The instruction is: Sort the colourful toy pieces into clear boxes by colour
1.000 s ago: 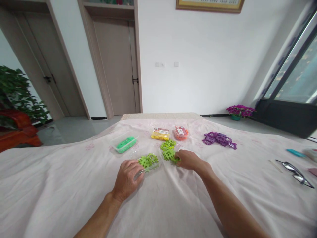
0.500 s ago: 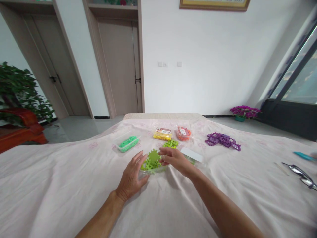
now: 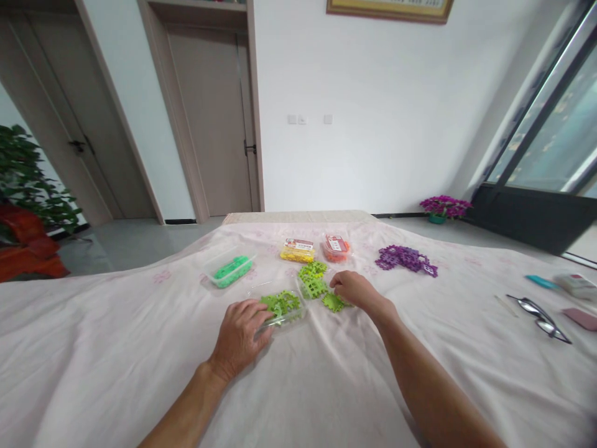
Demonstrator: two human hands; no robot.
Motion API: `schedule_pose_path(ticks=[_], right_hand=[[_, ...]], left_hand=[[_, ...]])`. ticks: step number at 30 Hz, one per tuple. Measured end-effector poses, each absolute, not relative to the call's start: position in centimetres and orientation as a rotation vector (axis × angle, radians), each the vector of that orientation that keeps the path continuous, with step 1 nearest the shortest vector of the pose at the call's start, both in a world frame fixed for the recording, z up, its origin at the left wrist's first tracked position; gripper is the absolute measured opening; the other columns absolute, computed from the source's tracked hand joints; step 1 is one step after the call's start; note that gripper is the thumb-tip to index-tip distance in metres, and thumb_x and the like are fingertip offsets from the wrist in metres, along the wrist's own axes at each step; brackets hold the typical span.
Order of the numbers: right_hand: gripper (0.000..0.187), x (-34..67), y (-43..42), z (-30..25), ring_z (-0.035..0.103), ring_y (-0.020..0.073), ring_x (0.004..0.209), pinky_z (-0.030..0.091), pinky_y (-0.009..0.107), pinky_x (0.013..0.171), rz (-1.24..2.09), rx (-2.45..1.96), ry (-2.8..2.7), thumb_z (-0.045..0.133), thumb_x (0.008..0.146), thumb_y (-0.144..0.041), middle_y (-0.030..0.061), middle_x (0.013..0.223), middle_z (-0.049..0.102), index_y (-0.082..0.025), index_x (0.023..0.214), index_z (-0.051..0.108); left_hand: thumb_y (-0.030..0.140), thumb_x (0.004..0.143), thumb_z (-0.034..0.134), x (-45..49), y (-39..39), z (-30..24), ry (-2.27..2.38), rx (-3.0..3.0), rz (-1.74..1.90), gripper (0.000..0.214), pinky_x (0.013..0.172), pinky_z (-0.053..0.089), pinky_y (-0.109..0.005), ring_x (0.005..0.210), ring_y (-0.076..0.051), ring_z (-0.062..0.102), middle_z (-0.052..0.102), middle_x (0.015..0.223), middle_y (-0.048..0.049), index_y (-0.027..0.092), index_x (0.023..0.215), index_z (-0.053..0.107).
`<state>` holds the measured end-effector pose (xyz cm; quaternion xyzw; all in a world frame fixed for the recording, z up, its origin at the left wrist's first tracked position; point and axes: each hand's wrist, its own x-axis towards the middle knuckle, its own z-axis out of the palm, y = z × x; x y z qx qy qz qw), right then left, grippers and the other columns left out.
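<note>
My left hand (image 3: pixel 242 333) lies over the left end of a clear plastic box (image 3: pixel 280 325), its fingers curled over the rim and the thumb at the near side. Inside that box are several lime-green toothed plastic pieces (image 3: pixel 282 302). Just right of the box, my right hand (image 3: pixel 358 291) is closed with bent fingers above a flat lime-green gear-shaped piece (image 3: pixel 333 303). What the right fingers hold, if anything, is hidden. More lime-green pieces (image 3: pixel 313 279) lie in a heap between the hands, a little farther back.
Farther back stand a box of mint-green pieces (image 3: pixel 233 271), a labelled yellow pack (image 3: pixel 297 250) and an orange pack (image 3: pixel 336 247). Purple joined pieces (image 3: pixel 405 259) lie to the right. Glasses (image 3: pixel 538 318) and a blue object (image 3: pixel 541 281) sit at far right. A wrinkled pale cloth (image 3: pixel 298 398) covers the table.
My right hand has moved right, away from the box, and its fingers have closed. A gear-shaped piece now lies near it. My left hand has settled onto the box's left end. The view has shifted right.
</note>
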<state>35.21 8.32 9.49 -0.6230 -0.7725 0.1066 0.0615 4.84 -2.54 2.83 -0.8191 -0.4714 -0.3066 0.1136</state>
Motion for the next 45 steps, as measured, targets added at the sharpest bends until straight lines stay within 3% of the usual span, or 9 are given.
schedule_pose_path(ticks=[5,10,14,16,22,30,38,45], right_hand=[[0.027,36.3,8.8,9.2,0.068,0.0258,0.092,0.044,0.03,0.07,0.156,-2.067,-2.36,0.051,0.079,-0.014,0.0129,0.103,0.072,-0.02,0.094,0.073],[0.024,38.0,9.1,9.3,0.067,0.024,0.092,0.044,0.029,0.072,0.258,-2.035,-2.437,0.057,0.078,-0.018,0.0072,0.099,0.072,-0.023,0.095,0.073],[0.056,38.7,9.0,8.7,0.064,0.0234,0.098,0.043,0.027,0.075,0.306,-1.939,-2.587,0.074,0.065,-0.018,0.0061,0.112,0.066,-0.027,0.12,0.066],[0.06,38.7,8.9,8.4,0.064,0.0235,0.098,0.043,0.027,0.074,0.297,-1.939,-2.602,0.077,0.063,-0.019,0.0079,0.116,0.062,-0.025,0.121,0.064],[0.032,37.7,8.4,8.4,0.065,0.0234,0.096,0.042,0.028,0.073,0.204,-1.935,-2.56,0.059,0.075,-0.013,0.0107,0.11,0.065,-0.021,0.104,0.07],[0.034,36.9,8.7,9.3,0.064,0.0196,0.095,0.041,0.026,0.076,0.153,-1.843,-2.362,0.052,0.076,-0.007,0.0061,0.105,0.071,-0.02,0.1,0.071],[0.023,32.6,6.8,10.3,0.063,0.0183,0.092,0.046,0.027,0.083,0.166,-1.228,-2.071,0.049,0.089,-0.016,0.0058,0.099,0.07,-0.02,0.099,0.069],[0.028,28.4,3.8,7.8,0.061,0.0177,0.097,0.045,0.028,0.09,0.177,-0.819,-2.426,0.041,0.098,-0.022,0.0064,0.101,0.069,-0.023,0.099,0.069]], left_hand=[[0.029,0.087,0.061,4.9,-2.7,3.2,-1.411,-2.356,-0.92,0.014,0.087,0.042,-0.042,0.1,-0.024,0.061,0.072,0.103,-0.0056,0.024,0.096,0.071],[0.029,0.087,0.062,4.7,-2.7,3.0,-1.403,-2.354,-0.943,0.012,0.09,0.042,-0.041,0.103,-0.024,0.061,0.072,0.102,-0.0052,0.024,0.094,0.071],[0.029,0.087,0.062,4.6,-2.5,2.8,-1.387,-2.359,-0.948,0.013,0.091,0.043,-0.041,0.104,-0.024,0.062,0.073,0.103,-0.0043,0.025,0.096,0.071],[0.029,0.087,0.062,4.5,-2.5,2.8,-1.386,-2.364,-0.953,0.012,0.09,0.043,-0.042,0.105,-0.024,0.062,0.073,0.103,-0.0038,0.025,0.095,0.07],[0.026,0.086,0.063,4.5,-2.6,2.9,-1.351,-2.378,-0.994,0.007,0.09,0.044,-0.041,0.103,-0.023,0.063,0.074,0.1,-0.003,0.024,0.084,0.069],[0.026,0.087,0.063,4.5,-2.6,3.0,-1.359,-2.384,-1.027,0.008,0.089,0.043,-0.041,0.1,-0.022,0.063,0.074,0.098,-0.0039,0.023,0.082,0.068],[0.024,0.087,0.063,4.7,-2.8,3.1,-1.348,-2.411,-1.057,0.008,0.088,0.043,-0.041,0.098,-0.023,0.064,0.074,0.097,-0.0041,0.022,0.081,0.067],[0.023,0.086,0.063,4.8,-2.9,3.4,-1.353,-2.429,-1.06,0.006,0.088,0.043,-0.041,0.099,-0.022,0.063,0.074,0.097,-0.0039,0.023,0.083,0.068]])
